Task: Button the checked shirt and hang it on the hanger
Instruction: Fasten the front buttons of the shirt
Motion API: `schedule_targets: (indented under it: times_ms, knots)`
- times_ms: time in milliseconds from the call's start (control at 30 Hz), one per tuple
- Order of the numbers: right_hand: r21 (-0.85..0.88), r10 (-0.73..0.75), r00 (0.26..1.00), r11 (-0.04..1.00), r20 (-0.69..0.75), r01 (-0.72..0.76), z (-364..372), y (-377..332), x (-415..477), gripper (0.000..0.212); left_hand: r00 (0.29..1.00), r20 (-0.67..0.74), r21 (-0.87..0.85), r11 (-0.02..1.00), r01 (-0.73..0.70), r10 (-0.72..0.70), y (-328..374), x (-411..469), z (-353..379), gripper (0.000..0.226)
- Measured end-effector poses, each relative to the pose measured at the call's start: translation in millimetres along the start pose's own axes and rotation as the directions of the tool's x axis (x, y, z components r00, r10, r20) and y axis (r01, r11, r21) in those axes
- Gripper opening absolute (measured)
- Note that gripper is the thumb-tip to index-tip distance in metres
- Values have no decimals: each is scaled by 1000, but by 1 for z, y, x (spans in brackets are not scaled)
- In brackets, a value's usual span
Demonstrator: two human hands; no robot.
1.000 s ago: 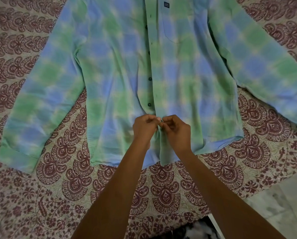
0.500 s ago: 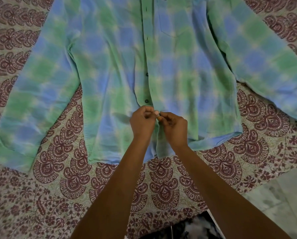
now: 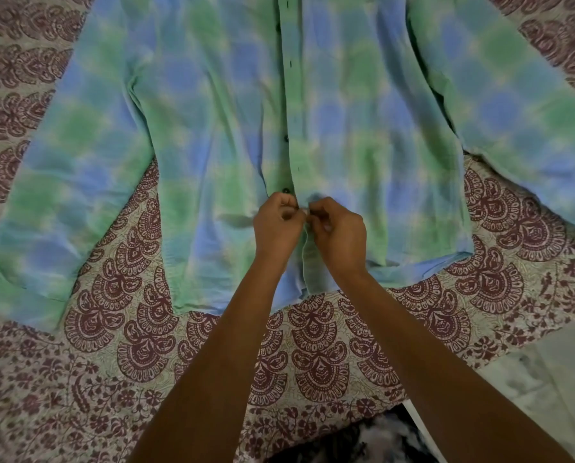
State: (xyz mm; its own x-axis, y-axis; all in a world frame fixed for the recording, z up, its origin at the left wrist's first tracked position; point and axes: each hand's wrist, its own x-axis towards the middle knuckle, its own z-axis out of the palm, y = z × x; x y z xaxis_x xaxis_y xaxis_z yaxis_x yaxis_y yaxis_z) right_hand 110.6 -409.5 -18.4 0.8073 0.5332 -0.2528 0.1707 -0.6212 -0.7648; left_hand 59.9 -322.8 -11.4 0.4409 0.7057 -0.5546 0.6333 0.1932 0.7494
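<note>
Supporting surface: a flat spread covered by a printed sheet [image 3: 312, 345], with maroon fan and floral motifs on a cream ground. Lying directly on it is one checked shirt [image 3: 212, 111], green and blue, front up, both sleeves spread outward, hem toward the near edge. At lower right the sheet's edge borders pale floor [image 3: 546, 379].

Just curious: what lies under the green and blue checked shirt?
The green and blue checked shirt lies on a cream sheet printed with maroon motifs; the part beneath the shirt is hidden.
</note>
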Motion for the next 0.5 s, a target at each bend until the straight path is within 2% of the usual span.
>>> schedule_targets:
  times_ms: [233, 367, 500]
  knots:
    - [133, 53, 998, 990, -44, -47, 4, 3, -6, 6, 989, 32, -231, 961, 150, -146, -3, -1, 1, 23]
    - [194, 70, 996, 979, -52, -58, 8, 2, -2, 8, 981, -8, -316, 931, 180, -193, -4, -3, 5, 23]
    - [217, 87, 996, 973, -4, -84, 8, 2, 5, 9, 983, 28, -358, 916, 180, -182, -4, -1, 0, 22]
